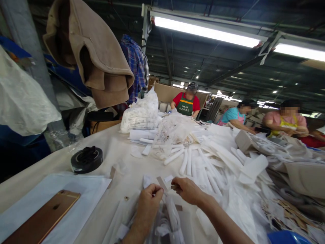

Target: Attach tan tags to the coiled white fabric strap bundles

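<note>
My left hand (149, 200) is closed, thumb and forefinger pressed together; what lies between them is too small to make out. Just beyond its fingertips is a short beige strip (161, 183), and I cannot tell whether the fingers touch it. To the right, my right hand (187, 190) pinches a tiny beige piece (173, 187) with bent fingers. A small white piece (168, 178) lies beyond the gap between both hands. Below them, white rolled material (172, 211) in clear plastic lies on the cream-coloured table cover (122, 184).
A pile of white foam-like strips (188, 159) spreads ahead and right. A black tape roll (86, 160) and a gold phone (48, 217) on pale sheets (95, 189) are at left. A stuffed white bag (142, 113) stands behind. Several people work across the table.
</note>
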`<state>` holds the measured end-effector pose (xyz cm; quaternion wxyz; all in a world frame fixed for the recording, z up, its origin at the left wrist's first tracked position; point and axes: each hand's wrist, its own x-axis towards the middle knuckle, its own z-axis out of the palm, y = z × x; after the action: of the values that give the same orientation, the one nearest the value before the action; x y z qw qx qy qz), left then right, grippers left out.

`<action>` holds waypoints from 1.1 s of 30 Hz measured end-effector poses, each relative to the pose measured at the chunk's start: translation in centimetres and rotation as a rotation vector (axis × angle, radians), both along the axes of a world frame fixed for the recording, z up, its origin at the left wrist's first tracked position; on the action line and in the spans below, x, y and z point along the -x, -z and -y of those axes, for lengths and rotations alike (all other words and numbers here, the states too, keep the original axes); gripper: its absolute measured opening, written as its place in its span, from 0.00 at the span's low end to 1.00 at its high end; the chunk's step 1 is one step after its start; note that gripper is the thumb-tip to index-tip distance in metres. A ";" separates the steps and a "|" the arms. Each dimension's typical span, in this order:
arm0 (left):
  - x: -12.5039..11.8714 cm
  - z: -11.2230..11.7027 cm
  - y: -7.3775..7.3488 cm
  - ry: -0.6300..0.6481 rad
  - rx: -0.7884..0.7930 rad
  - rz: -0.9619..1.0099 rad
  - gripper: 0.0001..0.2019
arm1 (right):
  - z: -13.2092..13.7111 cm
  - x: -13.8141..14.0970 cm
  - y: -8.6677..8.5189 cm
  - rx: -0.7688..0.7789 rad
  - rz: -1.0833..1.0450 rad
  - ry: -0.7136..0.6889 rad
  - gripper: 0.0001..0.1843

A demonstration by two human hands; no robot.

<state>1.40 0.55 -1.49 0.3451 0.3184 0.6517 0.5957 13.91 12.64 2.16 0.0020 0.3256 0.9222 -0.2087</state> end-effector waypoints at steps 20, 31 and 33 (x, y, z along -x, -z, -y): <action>-0.5 -0.1 -1.0 -0.032 -0.211 0.366 0.33 | 2.6 2.5 -2.0 0.068 -0.381 -0.050 0.09; 0.4 0.0 0.5 -0.036 -0.390 -0.055 0.20 | 3.4 1.9 -0.9 0.123 -0.404 -0.036 0.08; 0.4 0.0 0.8 -0.044 -0.396 -0.105 0.20 | 3.6 1.6 -1.1 0.169 -0.424 -0.019 0.08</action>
<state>0.95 0.58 -2.32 0.2283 0.3963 0.5457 0.7022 12.33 9.00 3.22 -0.1626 0.2646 0.8843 -0.3487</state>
